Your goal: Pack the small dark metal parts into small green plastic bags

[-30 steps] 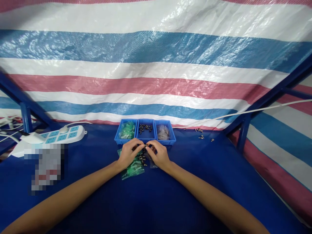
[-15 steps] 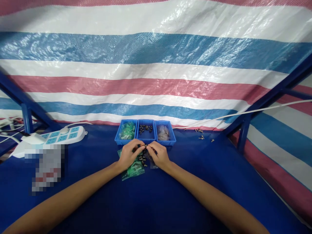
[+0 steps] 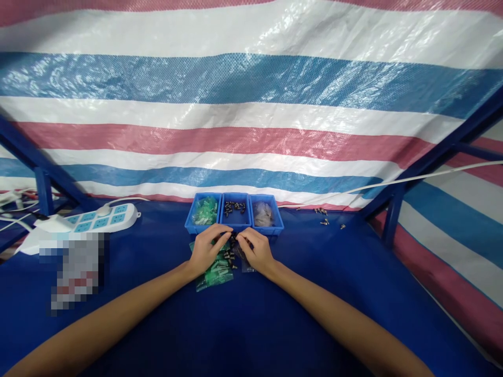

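Standing side by side on the blue table, three small blue bins hold different contents: the left bin has green plastic packets, the middle bin dark metal parts, the right bin crumpled clear plastic. Just in front, the left hand and right hand keep finger and thumb narrowly spaced; whether either pinches something is too small to tell. Green bags and loose metal pieces lie between and below them.

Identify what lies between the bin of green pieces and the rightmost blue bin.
A blue bin holding small dark parts, seen in the head view.
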Tool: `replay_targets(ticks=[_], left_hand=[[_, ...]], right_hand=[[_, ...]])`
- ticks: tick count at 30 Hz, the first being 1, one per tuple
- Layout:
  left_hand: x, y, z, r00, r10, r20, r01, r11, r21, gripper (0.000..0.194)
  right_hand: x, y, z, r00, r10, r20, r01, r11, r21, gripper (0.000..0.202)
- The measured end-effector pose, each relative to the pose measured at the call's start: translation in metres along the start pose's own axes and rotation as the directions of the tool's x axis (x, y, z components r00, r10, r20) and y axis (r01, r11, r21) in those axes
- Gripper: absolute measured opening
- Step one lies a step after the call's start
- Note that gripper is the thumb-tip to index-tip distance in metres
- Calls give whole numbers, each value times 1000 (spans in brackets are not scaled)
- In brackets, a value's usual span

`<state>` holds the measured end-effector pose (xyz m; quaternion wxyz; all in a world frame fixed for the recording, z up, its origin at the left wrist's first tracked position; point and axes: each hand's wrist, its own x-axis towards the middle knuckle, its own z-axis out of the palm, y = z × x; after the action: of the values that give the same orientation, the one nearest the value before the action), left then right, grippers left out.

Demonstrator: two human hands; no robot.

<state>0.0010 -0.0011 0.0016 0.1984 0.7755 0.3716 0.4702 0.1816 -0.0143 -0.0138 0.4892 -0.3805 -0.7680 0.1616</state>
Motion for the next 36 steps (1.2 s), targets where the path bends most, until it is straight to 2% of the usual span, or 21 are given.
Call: replay_targets(ticks=[4,12,21,25,29,36], left_hand=[[2,0,-1,998,53,43,-53,999,13,23],[-3,-5,3,988,-117,99,124,990,-67,19],[-7,-9,4,982,-123,143,139,985,-105,17],[-5,-5,3,987,-110,121,119,991,-68,16],[-2,-1,2,990,-77,115,84,995,-59,20],[2,2,2,994,66,92,-67,998,12,20]], right_hand=[[0,0,0,1000,-1,-13,1,1000,-1,16],[-1,3,3,999,-21,-39,22,999,39,15],[0,4,4,995,-99,-14,100,994,45,12],[0,0,1,997,-74,18,73,997,21,14],[0,-1,-1,999,-51,-7,51,999,-16,19],[0,3,0,999,-46,15,47,998,-30,27]])
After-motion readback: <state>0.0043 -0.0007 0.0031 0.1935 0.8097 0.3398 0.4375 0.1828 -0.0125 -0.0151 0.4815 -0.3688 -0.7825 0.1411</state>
